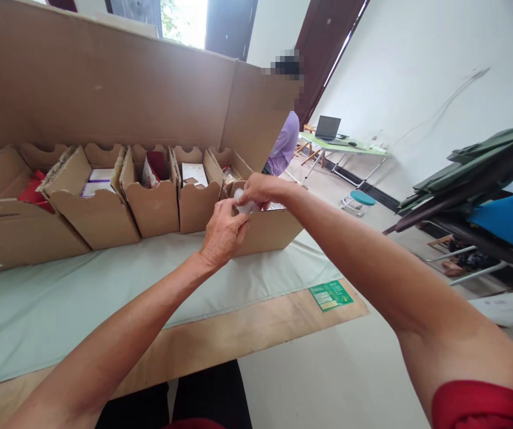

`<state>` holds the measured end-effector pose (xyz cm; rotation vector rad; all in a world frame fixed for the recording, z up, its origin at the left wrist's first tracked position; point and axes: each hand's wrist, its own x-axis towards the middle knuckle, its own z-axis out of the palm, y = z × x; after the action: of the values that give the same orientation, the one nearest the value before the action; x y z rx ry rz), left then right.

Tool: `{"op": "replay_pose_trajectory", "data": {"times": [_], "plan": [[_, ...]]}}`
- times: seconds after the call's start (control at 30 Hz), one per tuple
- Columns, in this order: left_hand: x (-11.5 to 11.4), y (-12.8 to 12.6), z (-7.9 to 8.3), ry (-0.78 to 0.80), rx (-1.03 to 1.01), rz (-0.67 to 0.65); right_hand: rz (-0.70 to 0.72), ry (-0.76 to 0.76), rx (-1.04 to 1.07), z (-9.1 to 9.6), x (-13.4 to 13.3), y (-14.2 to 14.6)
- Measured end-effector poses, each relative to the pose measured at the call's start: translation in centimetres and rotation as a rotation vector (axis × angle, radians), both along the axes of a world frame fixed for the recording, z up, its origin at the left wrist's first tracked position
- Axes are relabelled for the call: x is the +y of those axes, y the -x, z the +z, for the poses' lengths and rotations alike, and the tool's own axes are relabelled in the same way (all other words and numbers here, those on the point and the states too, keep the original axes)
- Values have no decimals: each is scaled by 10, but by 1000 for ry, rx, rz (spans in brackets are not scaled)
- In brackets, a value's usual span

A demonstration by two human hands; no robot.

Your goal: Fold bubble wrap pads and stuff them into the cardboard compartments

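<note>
Both of my hands meet over the rightmost cardboard bin [267, 229] in a row of open bins. My right hand [260, 189] is closed in a pinch on a small white item [245, 206] at the bin's front rim. My left hand [223, 232] is curled just below it, fingers touching the same white item. What the item is I cannot make out. The neighbouring bins hold white packets [193, 173], a red-and-white packet [151, 170] and red pieces [35, 189].
A tall cardboard panel [104, 83] stands behind the bins. A pale green cloth [81, 292] covers the wooden table [247, 333], with a green sticker [330, 295] at its corner. A person in a purple shirt [283, 146] sits beyond. Folded chairs [475, 179] at right.
</note>
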<state>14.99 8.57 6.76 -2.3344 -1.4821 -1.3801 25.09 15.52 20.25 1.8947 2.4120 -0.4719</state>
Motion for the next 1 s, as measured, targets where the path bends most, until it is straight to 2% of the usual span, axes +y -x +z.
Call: {"op": "replay_pose_trajectory", "data": {"times": [0.33,0.47,0.53,0.6,0.67,0.7,0.73,0.8,0.87,0.9,1.0], "plan": [[3,1,-6,-9,-15,28,132,-87,-137,-14,2,-11],[0,-2,-9,-16,-47,15,151,-105,-105,-19,9,-9],[-7,-4,-13,-34,-121,-5,156,-130,-57,-15,8,-20],[-16,-4,-21,-39,-235,-18,139,-275,88,-11,-1,-46],[-26,0,-31,15,-355,-6,89,-544,335,-14,-17,-88],[-30,4,-36,65,-410,9,48,-689,473,-21,-26,-112],[-34,7,-42,126,-460,25,-17,-772,576,-32,-35,-138],[-38,13,-52,261,-541,39,-224,-807,755,-63,-48,-186],[-37,12,-60,386,-597,22,-385,-697,928,-102,-50,-220],[-34,9,-63,435,-616,2,-417,-591,985,-120,-47,-229],[-18,-8,-69,494,-629,-76,-397,-309,1092,-160,-28,-225]]}}
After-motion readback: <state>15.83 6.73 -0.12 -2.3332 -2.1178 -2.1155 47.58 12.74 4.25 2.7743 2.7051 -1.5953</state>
